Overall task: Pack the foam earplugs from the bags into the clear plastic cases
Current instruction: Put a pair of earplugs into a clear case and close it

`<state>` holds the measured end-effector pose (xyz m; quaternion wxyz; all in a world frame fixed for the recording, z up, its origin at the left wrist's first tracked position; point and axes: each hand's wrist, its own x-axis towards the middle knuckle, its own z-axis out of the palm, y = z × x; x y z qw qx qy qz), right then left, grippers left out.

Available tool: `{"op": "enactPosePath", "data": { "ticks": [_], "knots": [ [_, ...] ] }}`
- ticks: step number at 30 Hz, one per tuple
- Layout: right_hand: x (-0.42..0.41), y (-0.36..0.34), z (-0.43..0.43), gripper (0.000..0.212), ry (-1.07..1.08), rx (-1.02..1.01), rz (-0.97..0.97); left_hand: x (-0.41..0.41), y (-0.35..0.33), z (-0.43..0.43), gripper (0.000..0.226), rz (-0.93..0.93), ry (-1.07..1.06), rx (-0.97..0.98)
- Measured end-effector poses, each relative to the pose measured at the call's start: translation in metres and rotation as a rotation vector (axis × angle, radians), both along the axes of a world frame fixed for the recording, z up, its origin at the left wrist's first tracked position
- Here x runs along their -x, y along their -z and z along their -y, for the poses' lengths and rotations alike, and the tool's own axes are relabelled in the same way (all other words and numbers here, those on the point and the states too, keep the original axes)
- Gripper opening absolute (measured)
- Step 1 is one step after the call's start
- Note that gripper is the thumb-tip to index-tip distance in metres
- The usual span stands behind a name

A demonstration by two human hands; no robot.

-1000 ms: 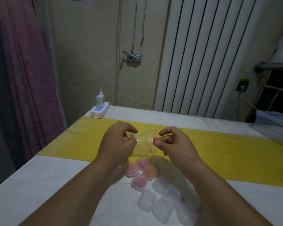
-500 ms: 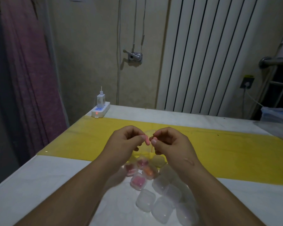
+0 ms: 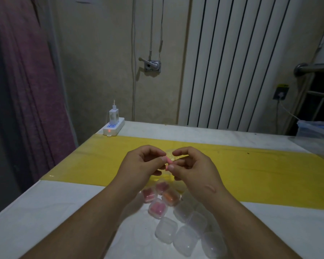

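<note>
My left hand [image 3: 142, 165] and my right hand [image 3: 191, 169] meet above the yellow strip, fingers curled. Between their fingertips sits a pink foam earplug [image 3: 169, 161], pinched by both. A small clear bag [image 3: 171, 153] shows just behind the fingers, mostly hidden. Below the hands lie several clear plastic cases: three hold pink earplugs [image 3: 157, 208] and one holds orange earplugs [image 3: 170, 198]. Several empty cases [image 3: 166, 229] lie nearer to me.
A white table [image 3: 45, 212] carries a yellow strip [image 3: 269, 174]. A white power strip with a charger [image 3: 113, 125] sits at the far left corner. A plastic bag and box [image 3: 316, 135] lie at the far right. A radiator stands behind.
The hands have come together from holding the bag's two sides apart. The pink earplug now shows between the fingertips and the bag has dropped mostly out of sight.
</note>
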<state>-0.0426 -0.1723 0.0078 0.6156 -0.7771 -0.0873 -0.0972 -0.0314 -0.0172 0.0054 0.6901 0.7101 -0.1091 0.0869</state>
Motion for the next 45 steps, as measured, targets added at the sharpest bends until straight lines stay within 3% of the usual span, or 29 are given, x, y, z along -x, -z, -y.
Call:
{"op": "enactPosePath", "data": {
  "ticks": [14, 18, 23, 28, 33, 36, 41, 45],
  "knots": [
    [-0.004, -0.001, 0.005, 0.006, 0.059, 0.007, 0.066, -0.001, -0.001, -0.002, 0.008, -0.043, -0.01, -0.084],
    [-0.008, -0.003, 0.012, 0.01, 0.142, 0.012, 0.091, 0.004, 0.003, 0.002, 0.015, 0.045, 0.094, -0.312],
    [-0.008, -0.003, 0.014, 0.01, 0.183, 0.03, 0.096, 0.005, 0.011, 0.004, 0.029, 0.388, 0.322, -1.021],
    [-0.008, -0.002, 0.013, 0.012, 0.205, 0.045, 0.109, 0.007, 0.009, 0.01, 0.045, 0.341, 0.343, -1.14],
    [-0.007, -0.002, 0.012, 0.012, 0.223, 0.052, 0.117, 0.008, 0.012, 0.007, 0.037, 0.303, 0.318, -1.023],
    [-0.008, -0.003, 0.015, 0.01, 0.289, 0.02, 0.145, 0.008, 0.008, 0.003, 0.027, 0.209, 0.264, -0.778],
    [-0.004, -0.009, 0.017, 0.011, 0.246, -0.061, 0.107, 0.005, 0.001, -0.002, 0.016, 0.028, 0.225, -0.166],
    [-0.002, -0.008, 0.013, 0.013, 0.194, -0.054, 0.095, 0.005, -0.004, -0.003, 0.039, -0.059, 0.224, -0.004]
  ]
}}
